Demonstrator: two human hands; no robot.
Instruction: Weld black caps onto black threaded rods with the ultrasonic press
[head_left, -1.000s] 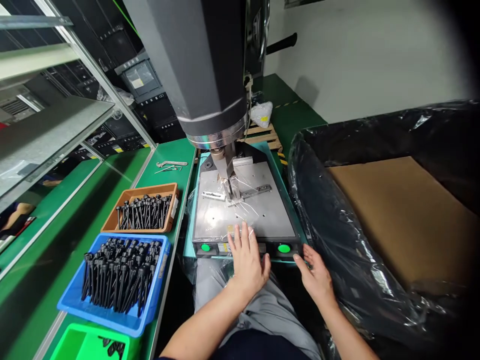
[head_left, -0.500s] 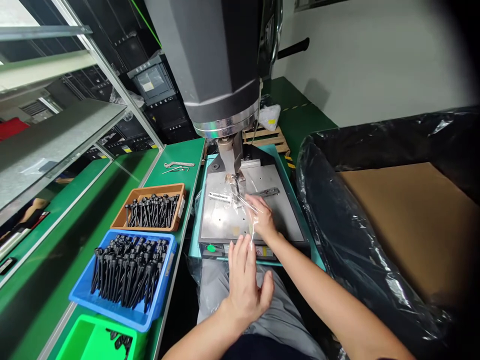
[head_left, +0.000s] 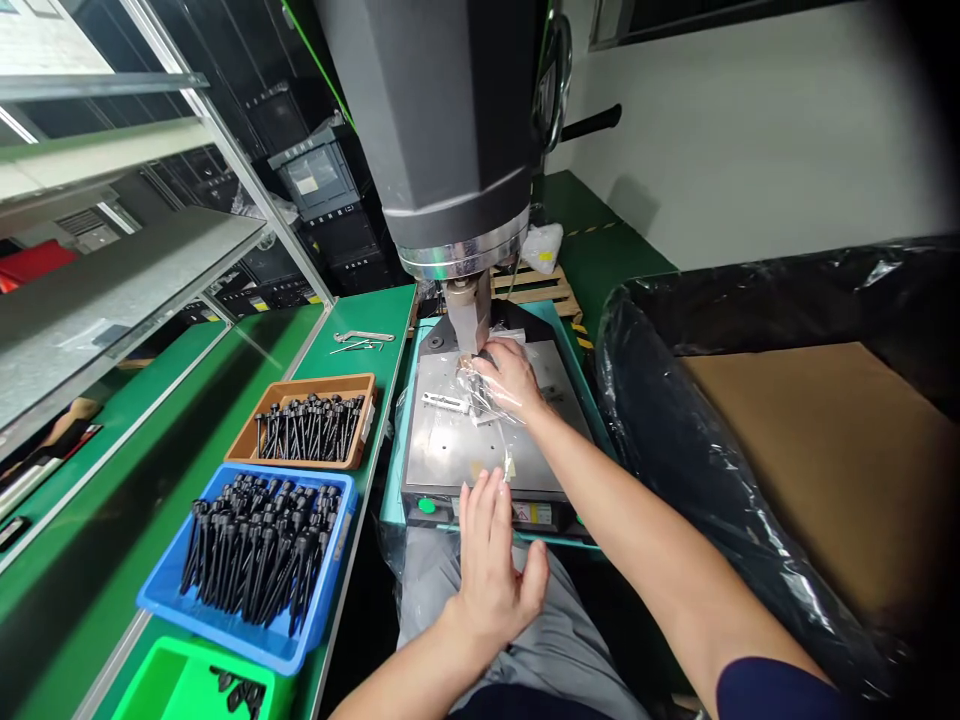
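Note:
My right hand (head_left: 511, 380) reaches in under the metal horn (head_left: 469, 312) of a large grey press head (head_left: 450, 120). Its fingers curl at the small fixture (head_left: 480, 402), and what they grip is hidden. Crinkled clear plastic film (head_left: 491, 412) lies about these fingers and the fixture. A slotted metal bracket (head_left: 445, 402) extends left of the fixture on the steel base plate (head_left: 431, 455). Nearer to me, my left hand (head_left: 491, 575) is held with fingers stretched out, holding nothing, its fingertips by the plate's front edge.
On the green bench at left stand an orange tray (head_left: 232, 450) and a blue tray (head_left: 161, 590) of black bolt-like parts, and a green bin (head_left: 154, 680) with small black pieces. A wrench (head_left: 365, 337) lies behind them. A box lined with black plastic (head_left: 660, 450) stands at right.
My right hand has moved forward and slightly left, from the plate's middle to the fixture under the horn. My left hand stays almost where it was, fingers still stretched.

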